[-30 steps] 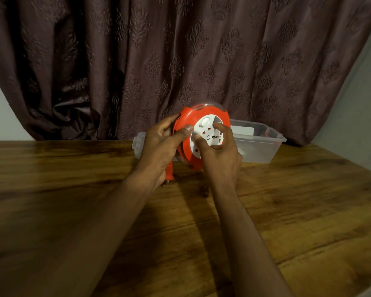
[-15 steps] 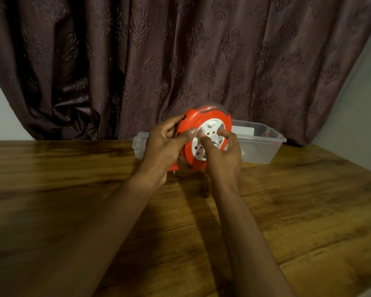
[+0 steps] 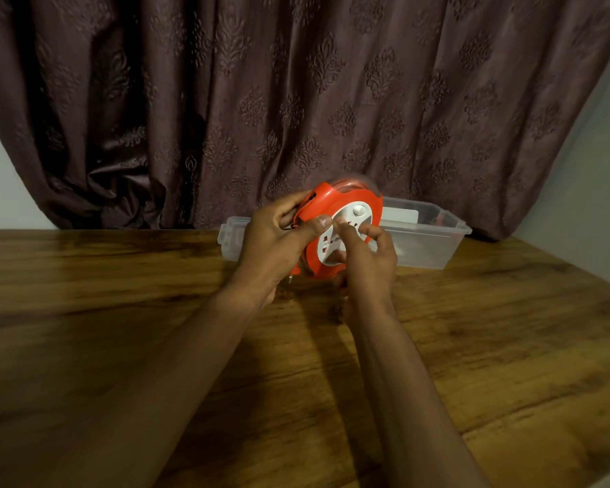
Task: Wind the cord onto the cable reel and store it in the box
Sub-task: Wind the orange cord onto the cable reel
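Cable reel point(image 3: 344, 206) upright between left hand point(image 3: 273, 246), right hand point(image 3: 368, 264) grip.

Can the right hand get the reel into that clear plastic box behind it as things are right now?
Probably yes. The clear plastic box sits open-topped on the wooden table just behind the round orange cable reel, with nothing between. But both the right hand and left hand are busy holding the reel.

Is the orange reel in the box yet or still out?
Out. Both hands, left hand and right hand, hold the round orange cable reel above the wooden table, in front of the clear plastic box.
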